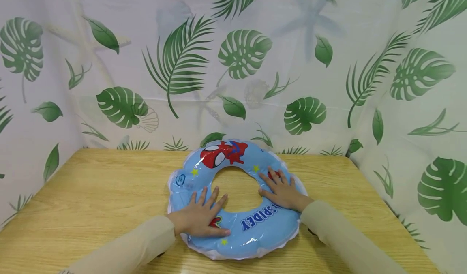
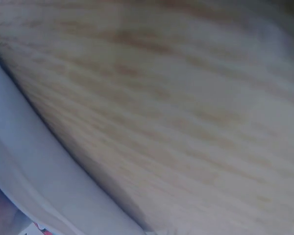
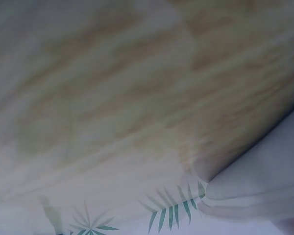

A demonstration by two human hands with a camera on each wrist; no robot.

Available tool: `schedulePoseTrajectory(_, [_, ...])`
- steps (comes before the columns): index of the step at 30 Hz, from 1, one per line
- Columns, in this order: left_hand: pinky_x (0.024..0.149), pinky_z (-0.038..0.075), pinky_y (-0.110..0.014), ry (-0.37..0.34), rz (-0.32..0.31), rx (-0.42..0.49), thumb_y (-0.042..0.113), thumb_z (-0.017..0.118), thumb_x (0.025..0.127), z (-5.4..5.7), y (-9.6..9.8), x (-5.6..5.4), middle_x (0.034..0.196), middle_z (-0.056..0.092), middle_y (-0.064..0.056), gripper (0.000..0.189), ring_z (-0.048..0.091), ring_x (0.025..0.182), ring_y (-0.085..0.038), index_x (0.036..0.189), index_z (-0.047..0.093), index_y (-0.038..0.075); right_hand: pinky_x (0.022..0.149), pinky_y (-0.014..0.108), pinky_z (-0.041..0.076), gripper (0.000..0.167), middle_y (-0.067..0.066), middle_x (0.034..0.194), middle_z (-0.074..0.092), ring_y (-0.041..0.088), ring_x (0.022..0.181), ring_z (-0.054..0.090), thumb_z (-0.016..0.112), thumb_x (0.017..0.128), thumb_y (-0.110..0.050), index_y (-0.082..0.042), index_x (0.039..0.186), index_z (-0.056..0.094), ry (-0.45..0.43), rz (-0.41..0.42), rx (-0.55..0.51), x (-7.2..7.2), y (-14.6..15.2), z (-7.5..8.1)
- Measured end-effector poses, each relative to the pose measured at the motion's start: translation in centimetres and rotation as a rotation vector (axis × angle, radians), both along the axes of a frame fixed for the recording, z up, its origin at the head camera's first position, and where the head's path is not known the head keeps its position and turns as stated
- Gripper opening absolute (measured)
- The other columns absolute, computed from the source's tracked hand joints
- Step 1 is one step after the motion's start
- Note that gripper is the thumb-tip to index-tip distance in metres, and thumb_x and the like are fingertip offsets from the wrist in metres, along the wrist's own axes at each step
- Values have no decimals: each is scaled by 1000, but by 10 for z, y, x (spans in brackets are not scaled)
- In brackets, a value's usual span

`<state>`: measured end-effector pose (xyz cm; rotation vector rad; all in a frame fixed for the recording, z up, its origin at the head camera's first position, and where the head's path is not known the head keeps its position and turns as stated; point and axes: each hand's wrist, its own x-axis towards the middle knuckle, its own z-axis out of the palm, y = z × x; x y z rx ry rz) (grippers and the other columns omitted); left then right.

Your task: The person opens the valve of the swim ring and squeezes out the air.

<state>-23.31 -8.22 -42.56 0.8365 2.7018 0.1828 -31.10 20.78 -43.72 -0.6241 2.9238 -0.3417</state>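
The ring [image 1: 264,238] is lying flat on the tabletop [image 1: 109,185], its far edge sitting near the backdrop [image 1: 242,55]. The left hand [image 1: 200,216] is resting on the ring's near-left part, fingers straight and spread; the right hand [image 1: 282,191] is resting likewise on its right side. Neither hand is gripping. The wrist views are showing mainly blurred wood grain and sleeve, so pressing force cannot be judged.

Possible faults:

1. Slipping: the glossy skin is offering flat fingers no hold; a sideways push could be skidding or turning the ring.
2. Tipping: neither hand is covering the far part; hard pressing on the near side could be lifting it.
3. Bulging: uneven pressure could be forcing air toward the uncovered parts.
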Motion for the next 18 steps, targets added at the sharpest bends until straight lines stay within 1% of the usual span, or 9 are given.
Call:
schedulePoseTrajectory(7, [106,2,-65,0,0,9,80,31,76,1,0,1,154,-6,-14,99,-6,137,-46,148,1,21,99,72,-5,67,13,155,3,46,138,-2,33,91,-58,-22,147,20,2,-1,5,-4,1,-5])
schedulePoseTrajectory(12, [106,2,-65,3,-3,12,80,31,76,2,1,1,154,-5,-15,99,-5,137,-46,148,1,20,98,73,-4,66,13,155,3,46,138,-2,33,92,-57,-21,146,21,-5,-2,6,-5,1,-6])
schedulePoseTrajectory(18, [106,2,-65,-1,-1,19,78,34,77,3,1,2,154,-5,-15,98,-5,137,-46,148,2,19,98,73,-4,65,14,154,5,47,137,-1,34,93,-55,-20,146,23,-23,-7,24,-2,-2,1])
